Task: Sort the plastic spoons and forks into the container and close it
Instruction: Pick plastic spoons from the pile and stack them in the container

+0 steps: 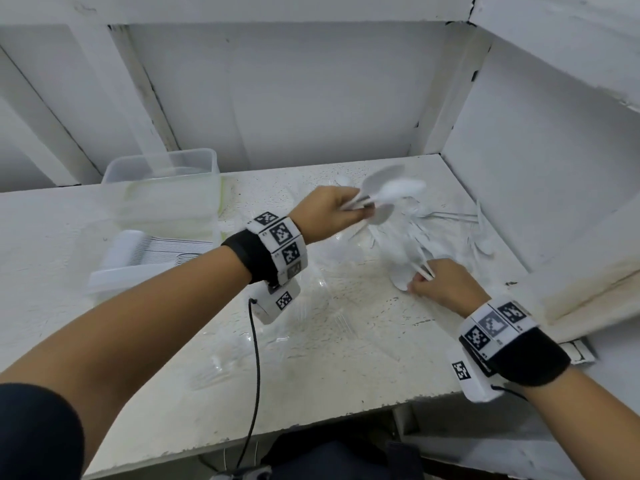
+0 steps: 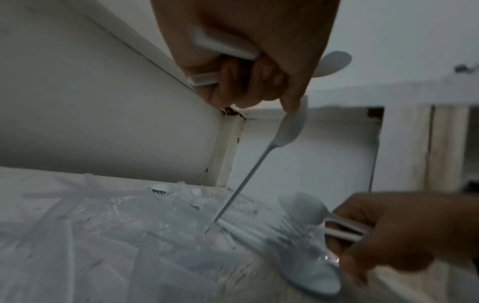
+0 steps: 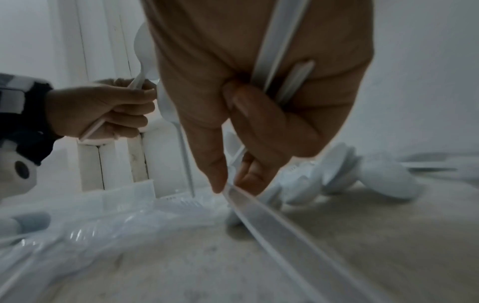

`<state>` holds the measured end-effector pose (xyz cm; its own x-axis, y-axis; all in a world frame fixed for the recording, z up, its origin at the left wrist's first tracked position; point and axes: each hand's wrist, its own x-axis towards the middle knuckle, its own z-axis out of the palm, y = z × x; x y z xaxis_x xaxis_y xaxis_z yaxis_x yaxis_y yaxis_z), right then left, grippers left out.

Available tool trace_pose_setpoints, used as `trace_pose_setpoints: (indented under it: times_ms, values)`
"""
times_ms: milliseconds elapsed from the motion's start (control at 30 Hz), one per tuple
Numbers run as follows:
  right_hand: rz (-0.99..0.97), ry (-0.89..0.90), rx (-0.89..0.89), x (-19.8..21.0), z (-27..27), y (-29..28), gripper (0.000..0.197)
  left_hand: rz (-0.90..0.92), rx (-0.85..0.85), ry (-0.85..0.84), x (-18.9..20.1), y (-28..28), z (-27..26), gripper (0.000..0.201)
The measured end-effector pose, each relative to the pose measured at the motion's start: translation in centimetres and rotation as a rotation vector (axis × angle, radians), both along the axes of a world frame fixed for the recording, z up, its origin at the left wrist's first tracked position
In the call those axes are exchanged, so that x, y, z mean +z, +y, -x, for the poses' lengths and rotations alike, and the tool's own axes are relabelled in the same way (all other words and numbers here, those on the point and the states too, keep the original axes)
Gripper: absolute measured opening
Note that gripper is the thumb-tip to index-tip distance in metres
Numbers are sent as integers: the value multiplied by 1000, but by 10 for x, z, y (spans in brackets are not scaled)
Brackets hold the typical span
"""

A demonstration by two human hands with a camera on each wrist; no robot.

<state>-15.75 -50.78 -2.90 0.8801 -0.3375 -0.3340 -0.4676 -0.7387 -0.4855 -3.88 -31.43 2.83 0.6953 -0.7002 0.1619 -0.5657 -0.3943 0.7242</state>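
On the speckled white shelf [image 1: 346, 341] (walled by white boards), both hands [image 1: 329, 211] grip white spoons [image 1: 388, 188].

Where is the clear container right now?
In the head view the container stands at the table's back left by the wall, behind a stack of white cutlery and left of the left hand.

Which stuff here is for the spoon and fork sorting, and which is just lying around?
For the job:
- white spoons gripped in the left hand
- spoons held by the right hand
- loose pile of cutlery on the table
- clear container
- its lid

Just lying about:
- crinkled clear plastic wrap
- black cable
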Motion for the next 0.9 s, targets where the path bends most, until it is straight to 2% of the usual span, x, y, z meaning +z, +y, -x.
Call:
trace_pose_setpoints:
  times_ms: [67, 167, 300, 433, 500, 567, 700, 767, 900]
  values:
    - [-40, -32, 2, 9, -5, 3, 12, 164, 122, 104, 7, 10, 0, 10]
    - [-230, -120, -62, 18, -16, 13, 13, 311, 281, 184, 14, 25, -1, 8]
    - [-341, -177, -119, 12, -31, 35, 15, 318, 415, 237, 12, 42, -5, 13]
    - [-484, -175, -152, 4, -33, 39, 10, 339, 478, 403, 4, 54, -8, 19]
    - [-375, -194, -119, 6, -29, 31, 6, 330, 499, 453, 0, 58, -7, 20]
    - [-164, -195, -19, 7, -24, 20, 6, 316, 508, 463, -4, 61, -7, 20]
    - [350, 23, 335, -9, -9, -2, 27, 369, 499, 534, -5, 61, -6, 20]
    - [437, 43, 413, -16, -3, -6, 30, 429, 485, 610, -3, 60, -4, 19]
    - [442, -66, 451, -16, 3, -4, 30, 463, 438, 688, 0, 57, 1, 17]
